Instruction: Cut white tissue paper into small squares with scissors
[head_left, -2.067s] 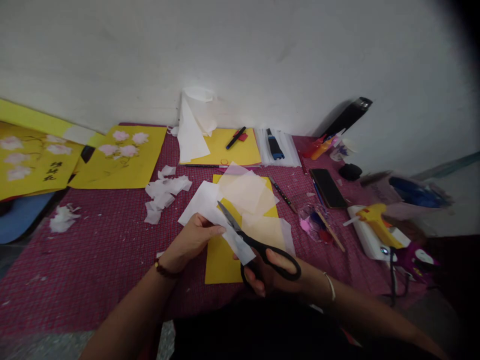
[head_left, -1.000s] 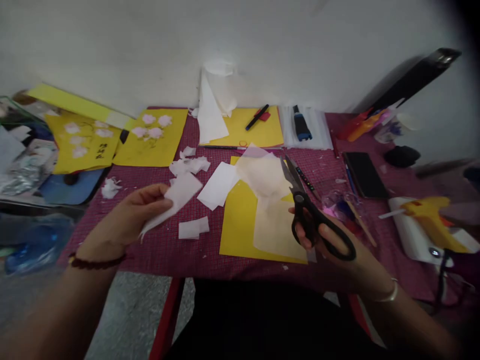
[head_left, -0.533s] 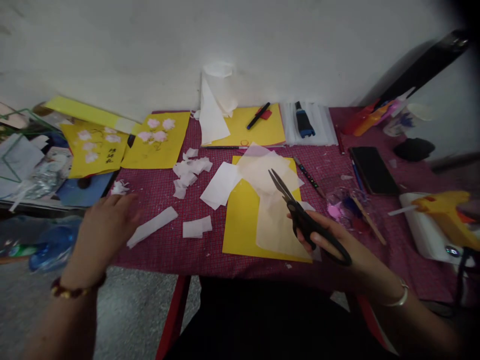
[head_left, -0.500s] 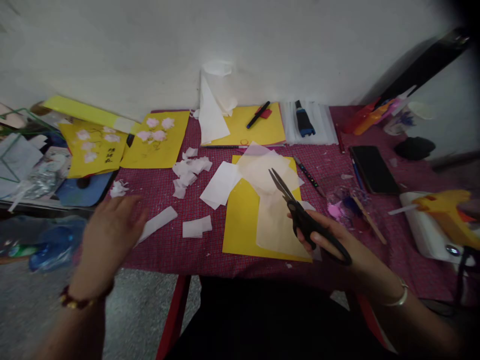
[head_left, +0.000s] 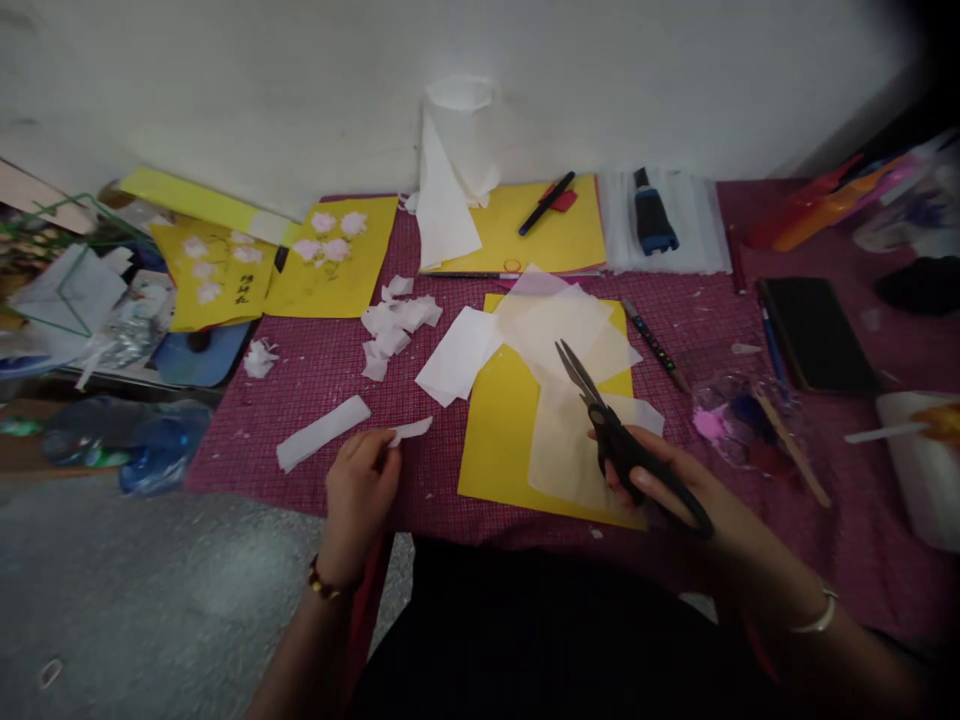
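We see L hand (head_left: 361, 482) pinching small white paper pc (head_left: 412, 430), white strip (head_left: 324, 432) just beyond it, to its L; R hand (head_left: 664, 475) clamped round scissors (head_left: 611, 435), blades pointing away from it, above yellow sheet (head_left: 495, 430).

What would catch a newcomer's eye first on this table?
Probably the bright yellow sheet near the middle of the table, partly covered by pale thin sheets, with the black scissors in the right hand above them. Next might come the pink flowers on the two yellow sheets at the back left. Closer in, the left hand pinches a small white paper piece.
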